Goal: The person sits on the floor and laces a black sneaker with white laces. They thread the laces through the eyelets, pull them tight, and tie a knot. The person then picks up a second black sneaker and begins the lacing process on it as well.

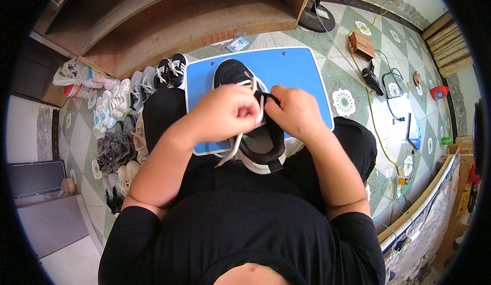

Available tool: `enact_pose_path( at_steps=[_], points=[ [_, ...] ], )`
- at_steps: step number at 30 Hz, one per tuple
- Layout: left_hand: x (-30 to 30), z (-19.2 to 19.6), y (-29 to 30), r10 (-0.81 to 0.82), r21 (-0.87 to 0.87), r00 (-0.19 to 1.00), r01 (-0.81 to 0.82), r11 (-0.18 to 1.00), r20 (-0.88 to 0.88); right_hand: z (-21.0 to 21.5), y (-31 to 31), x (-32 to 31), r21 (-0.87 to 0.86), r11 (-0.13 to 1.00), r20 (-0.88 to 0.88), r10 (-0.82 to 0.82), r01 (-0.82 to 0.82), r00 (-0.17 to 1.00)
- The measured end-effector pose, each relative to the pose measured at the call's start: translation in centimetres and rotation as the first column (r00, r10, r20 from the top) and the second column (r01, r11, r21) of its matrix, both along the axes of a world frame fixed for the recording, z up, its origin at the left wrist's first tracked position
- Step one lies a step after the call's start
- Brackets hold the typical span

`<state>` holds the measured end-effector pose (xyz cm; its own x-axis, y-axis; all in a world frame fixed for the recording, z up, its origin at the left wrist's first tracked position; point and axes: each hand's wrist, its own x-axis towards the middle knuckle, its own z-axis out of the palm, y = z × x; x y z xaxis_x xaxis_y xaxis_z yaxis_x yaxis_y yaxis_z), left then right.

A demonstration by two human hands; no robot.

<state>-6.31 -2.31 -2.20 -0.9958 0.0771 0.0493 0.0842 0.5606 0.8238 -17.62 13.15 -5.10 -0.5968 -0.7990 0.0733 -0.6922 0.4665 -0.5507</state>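
Right now both hands meet over a black sneaker (250, 106) with a white sole, which lies on a blue board (302, 70) across the person's lap, toe toward twelve o'clock and heel toward six. The left hand (225, 113) is closed in a narrow grip around the white lace (236, 144), whose loose end trails down past the heel toward seven o'clock. The right hand (295, 111) pinches what looks like the black tongue or collar at the shoe's throat; whether it also holds a strand of lace I cannot tell, since the fingers cover that spot.

Several things could slip. The board rests only on the knees, so a hard tug toward six o'clock might tilt it and send the shoe sliding off the near edge. Because the left fist hides the eyelets, the lace could be pulled unevenly or skip a hole, leaving one end too short. The dangling end may also catch beneath the heel and snag. If the right hand loosens, the shoe would likely twist under the pull.

A row of other shoes (123, 126) lines the tiled floor at nine o'clock, well apart from the hands.
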Motion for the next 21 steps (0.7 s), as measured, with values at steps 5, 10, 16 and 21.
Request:
enact_pose_path(
  at_steps=[5,10,16,21],
  points=[
    [1.3,1.7,-2.2,-0.272,0.054,0.961,0.274,0.960,-0.041,0.3,-0.1,0.1,-0.002,1.000,0.000,0.011,-0.011,1.000],
    [-0.2,-0.3,0.1,0.114,-0.443,0.982,-0.171,0.880,-0.152,0.6,-0.2,0.2,0.041,0.999,0.035,0.021,-0.022,0.999],
    [-0.3,-1.4,0.8,0.141,-0.416,0.967,-0.220,0.883,-0.212,0.8,-0.2,0.3,0.061,0.998,0.032,0.007,-0.008,0.999],
    [1.8,-0.2,2.8,-0.020,-0.274,0.935,-0.083,0.958,-0.354,-0.4,-0.2,0.3,-0.034,0.999,-0.033,-0.021,0.020,0.999]
  ],
)
